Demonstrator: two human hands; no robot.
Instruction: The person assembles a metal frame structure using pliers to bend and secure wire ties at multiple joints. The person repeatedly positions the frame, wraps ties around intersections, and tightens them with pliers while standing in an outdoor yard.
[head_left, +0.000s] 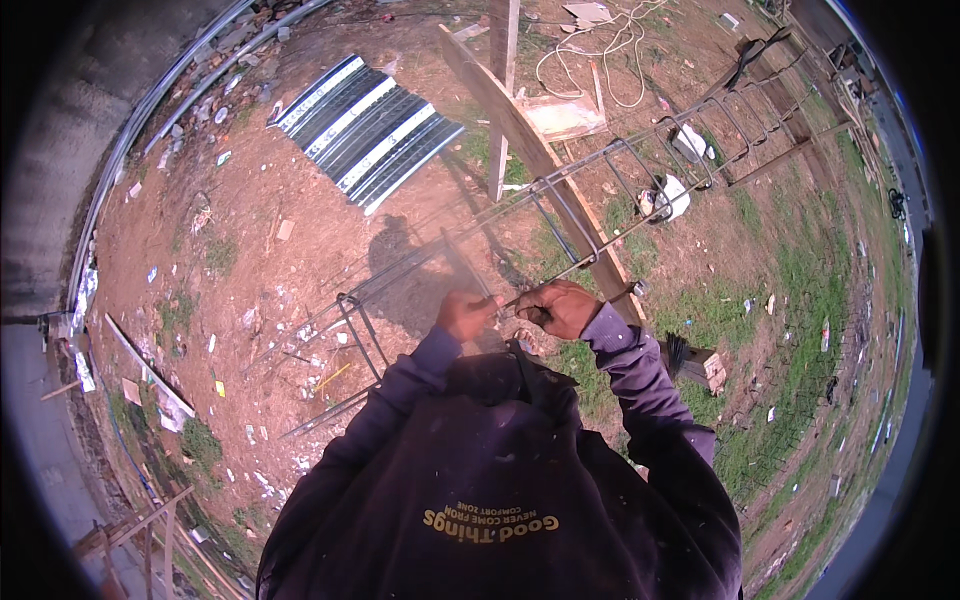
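Observation:
A long cage of steel rebar point(625, 232) runs from lower left to upper right in front of me, with bent stirrups point(362, 335) around its bars. My left hand point(468, 316) is closed at the near bar, its thumb and fingertips pressed together. Just right of it, my right hand point(562, 308) is also closed, fingers curled in a pinch at the same bar. The two hands' fingertips almost meet. What lies between them is too small to make out. A wooden plank point(545, 150) passes under the cage beyond my right hand.
Ribbed metal sheets point(368, 130) lie on the dirt at far left. An upright wooden post point(503, 90) stands beyond the cage. Thin dark wires point(678, 352) sit by a wooden block point(703, 370) at right. White containers point(672, 198) and a loose pale cord point(640, 45) lie farther off.

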